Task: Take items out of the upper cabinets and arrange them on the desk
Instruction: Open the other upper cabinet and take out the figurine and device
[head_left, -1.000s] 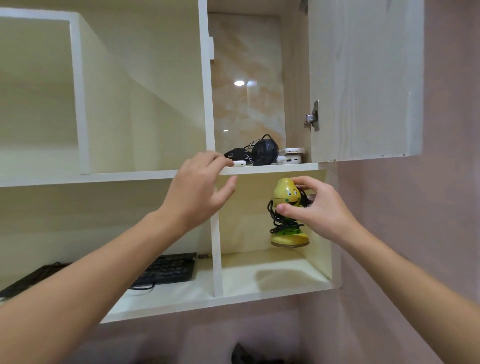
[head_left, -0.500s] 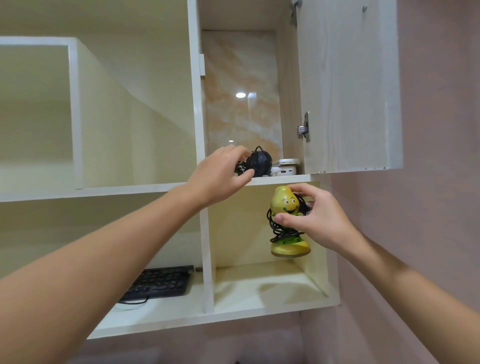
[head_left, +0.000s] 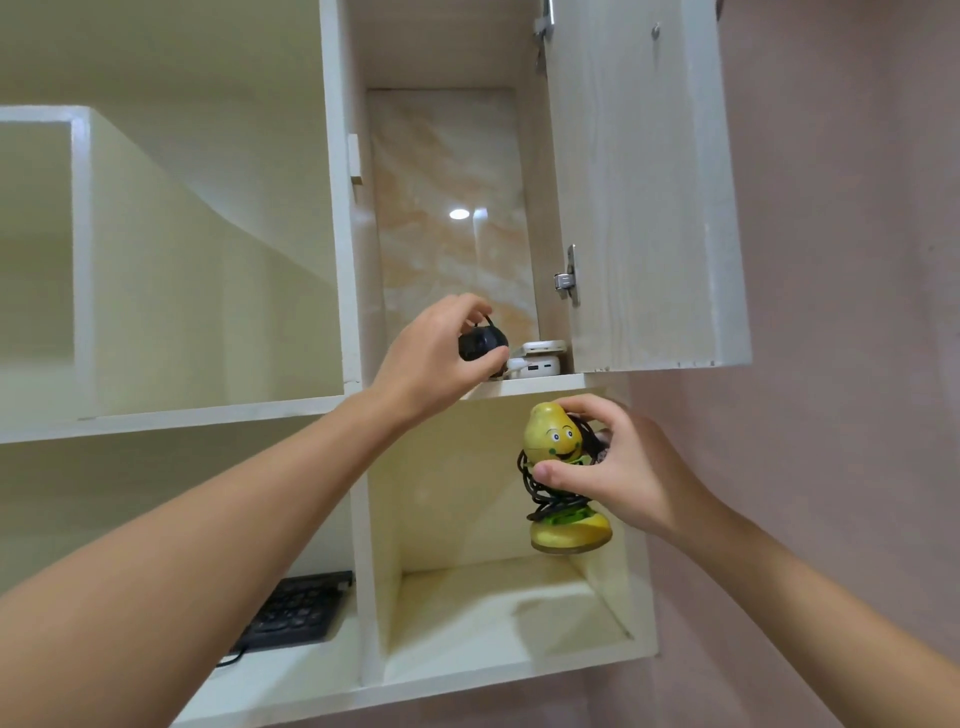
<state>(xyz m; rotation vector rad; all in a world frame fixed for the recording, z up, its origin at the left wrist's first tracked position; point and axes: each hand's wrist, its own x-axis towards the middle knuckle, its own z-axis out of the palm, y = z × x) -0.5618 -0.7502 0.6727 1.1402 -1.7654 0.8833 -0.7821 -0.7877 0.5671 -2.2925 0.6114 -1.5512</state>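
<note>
My left hand reaches into the open upper cabinet and grips a small round black device with a black cord, on the cabinet shelf. Beside it on the shelf lie two stacked white power banks. My right hand holds a yellow pear-shaped toy with a smiling face and a black cable wound round it, in the air in front of the open cubby below the shelf.
The cabinet door stands open on the right, its hinge near the shelf. A black keyboard lies on the lower shelf to the left. The large left compartment and the pink wall on the right frame the scene.
My left hand moved from the shelf edge into the cabinet and closed round the black device. The right hand kept its hold on the yellow toy. The view tilted upward.
</note>
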